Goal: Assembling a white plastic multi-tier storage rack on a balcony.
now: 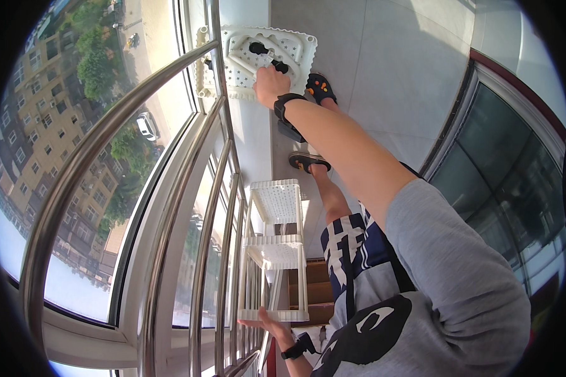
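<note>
My right grip point(272, 84) is curled, pinch hidden; black fitting point(280, 66) just at its 1 o'clock, over the white tray point(303, 53). My left grip point(269, 323) touches the white rack point(282, 254) at its 12; can't tell if pinching.

You have a white shelf rack point(273, 240), a white tray point(219, 68) dotted with dark stars, and a grey shirt point(449, 257).

I see my right hand point(272, 85) curled beside a black fitting point(281, 66) on the white perforated tray point(305, 53). My left hand point(271, 325) grips the end of the white three-tier rack point(280, 254).
</note>
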Demonstrator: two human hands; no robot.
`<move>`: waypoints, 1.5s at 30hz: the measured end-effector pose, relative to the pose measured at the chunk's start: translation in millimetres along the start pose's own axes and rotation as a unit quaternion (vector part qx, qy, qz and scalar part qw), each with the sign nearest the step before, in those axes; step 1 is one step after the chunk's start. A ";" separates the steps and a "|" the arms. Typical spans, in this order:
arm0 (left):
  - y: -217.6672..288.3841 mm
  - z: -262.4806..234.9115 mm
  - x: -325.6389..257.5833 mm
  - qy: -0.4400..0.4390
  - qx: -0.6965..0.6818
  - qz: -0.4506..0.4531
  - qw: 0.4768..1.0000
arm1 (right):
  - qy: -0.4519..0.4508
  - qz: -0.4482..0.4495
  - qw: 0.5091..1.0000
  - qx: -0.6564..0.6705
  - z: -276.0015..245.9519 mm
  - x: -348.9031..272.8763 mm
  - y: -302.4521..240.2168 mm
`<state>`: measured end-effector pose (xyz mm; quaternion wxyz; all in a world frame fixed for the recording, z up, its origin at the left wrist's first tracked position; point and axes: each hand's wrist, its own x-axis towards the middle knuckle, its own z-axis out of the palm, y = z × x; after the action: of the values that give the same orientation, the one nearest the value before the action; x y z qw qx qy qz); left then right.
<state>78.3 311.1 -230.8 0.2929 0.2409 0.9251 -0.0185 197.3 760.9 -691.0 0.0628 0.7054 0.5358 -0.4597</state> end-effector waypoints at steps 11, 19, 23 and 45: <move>15.6 -5.2 -0.5 -0.025 0.037 0.078 0.996 | -0.151 -0.045 0.988 0.003 -18.9 -14.3 38.2; -26.6 -2.2 -0.4 0.024 0.113 0.100 0.988 | -0.074 -0.112 0.987 -0.090 -2.9 -8.0 28.0; -49.8 -6.2 -3.3 -0.002 0.082 0.093 0.992 | -0.068 -0.180 0.970 -0.146 0.4 -8.6 29.5; 4.1 32.1 55.1 0.091 0.080 -0.130 0.984 | -0.099 -0.115 0.972 -0.179 -93.7 -70.2 49.7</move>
<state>58.0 333.1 -287.3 0.1824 0.1423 0.9669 -0.1081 292.0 745.6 -607.5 0.1880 0.5669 0.6783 -0.4281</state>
